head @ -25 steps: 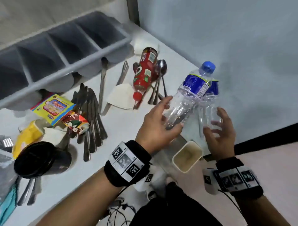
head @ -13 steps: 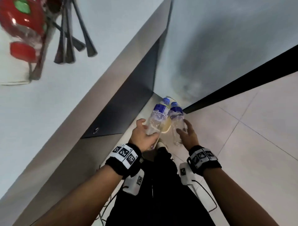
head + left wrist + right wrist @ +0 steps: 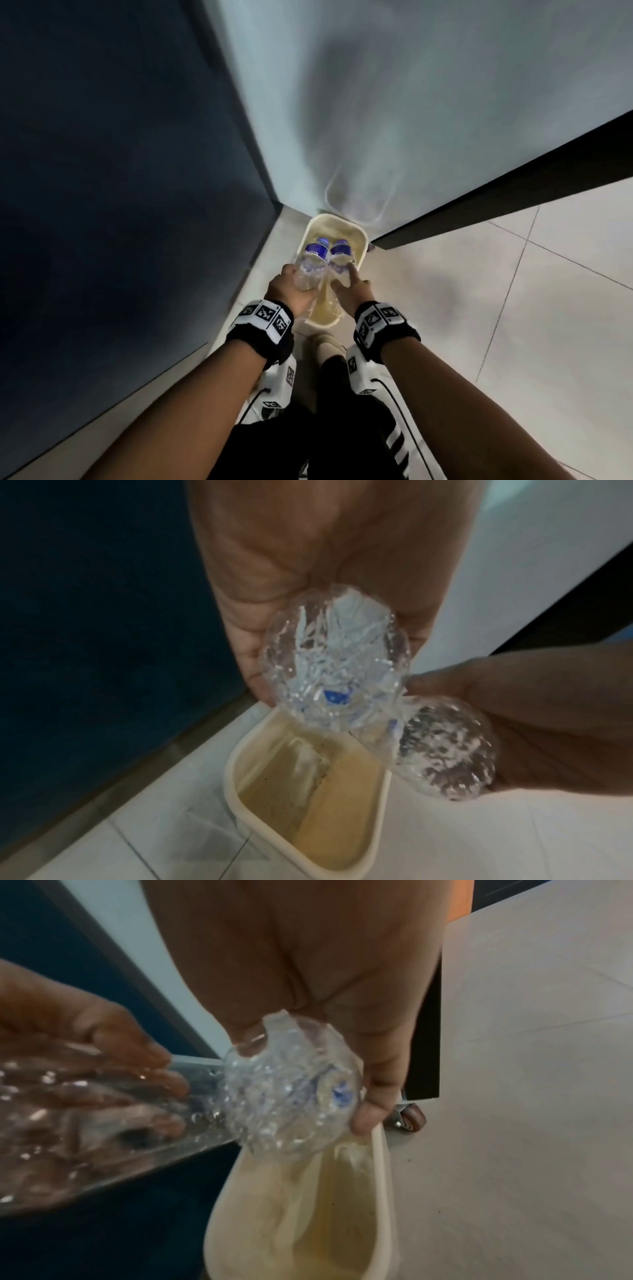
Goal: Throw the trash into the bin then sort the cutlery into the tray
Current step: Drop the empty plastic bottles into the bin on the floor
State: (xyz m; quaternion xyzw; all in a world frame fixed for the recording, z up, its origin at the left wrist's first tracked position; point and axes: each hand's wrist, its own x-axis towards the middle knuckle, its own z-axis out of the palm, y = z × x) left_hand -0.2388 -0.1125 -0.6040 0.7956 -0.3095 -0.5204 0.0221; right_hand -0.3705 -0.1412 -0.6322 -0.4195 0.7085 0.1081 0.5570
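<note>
Two clear crumpled plastic bottles with blue caps and labels point cap-down into the cream bin (image 3: 362, 236) on the floor. My left hand (image 3: 289, 291) grips the left bottle (image 3: 312, 262) near its base. My right hand (image 3: 349, 293) holds the right bottle (image 3: 339, 260) beside it, index finger stretched along it. The two bottles touch. In the left wrist view the left bottle's base (image 3: 335, 664) hangs over the bin (image 3: 308, 791). In the right wrist view the right bottle (image 3: 291, 1088) sits just above the bin's rim (image 3: 380, 1150). No cutlery or tray is in view.
The bin stands in a corner between a dark cabinet face (image 3: 120, 205) on the left and a pale wall (image 3: 411, 120) behind. A black baseboard (image 3: 513, 192) and light floor tiles (image 3: 513, 308) lie to the right. A caster wheel (image 3: 411, 1119) sits near the bin. My shoe (image 3: 327, 346) is just before it.
The view dropped from the tabletop to the floor. Both hands carried the bottles down and tipped them cap-first into the bin's mouth.
</note>
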